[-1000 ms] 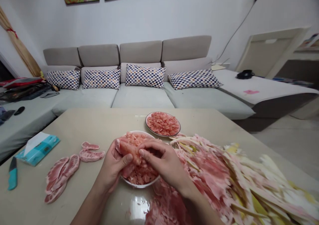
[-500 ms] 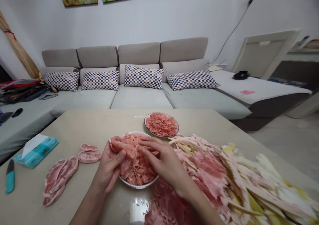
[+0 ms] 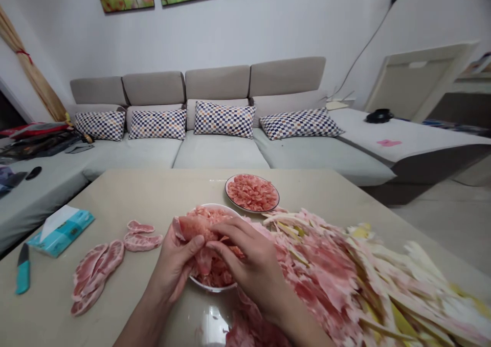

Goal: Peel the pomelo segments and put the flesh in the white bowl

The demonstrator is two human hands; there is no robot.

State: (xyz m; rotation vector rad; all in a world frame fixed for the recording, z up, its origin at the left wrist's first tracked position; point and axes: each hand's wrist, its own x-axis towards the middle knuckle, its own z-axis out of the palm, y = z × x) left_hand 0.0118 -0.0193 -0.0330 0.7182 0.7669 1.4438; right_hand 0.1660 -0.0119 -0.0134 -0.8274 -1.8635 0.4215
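Observation:
A peeled pink pomelo segment (image 3: 194, 228) is held over a white bowl (image 3: 215, 289) in the middle of the table. My left hand (image 3: 174, 265) grips it from the left, thumb on its near side. With thumb and fingers together, my right hand (image 3: 255, 260) pinches at the segment's right part; the fingertips are partly hidden. Loose pomelo flesh (image 3: 220, 274) fills the bowl under both hands. More pink flesh pieces (image 3: 253, 192) lie on a dark-rimmed plate (image 3: 251, 211) behind the bowl.
Pomelo segments still in membrane (image 3: 97, 273) lie on the left of the table (image 3: 169, 188). Beyond them are a blue tissue pack (image 3: 63, 234) and a turquoise-handled knife (image 3: 23, 278). Stripped pink membranes (image 3: 322, 265) and yellow-white peel (image 3: 399, 285) heap on the right. A sofa (image 3: 218, 150) stands behind.
My right hand's fingers have drawn in closer to the segment and my left hand. The segment has turned slightly over the bowl. The whole view has shifted a little.

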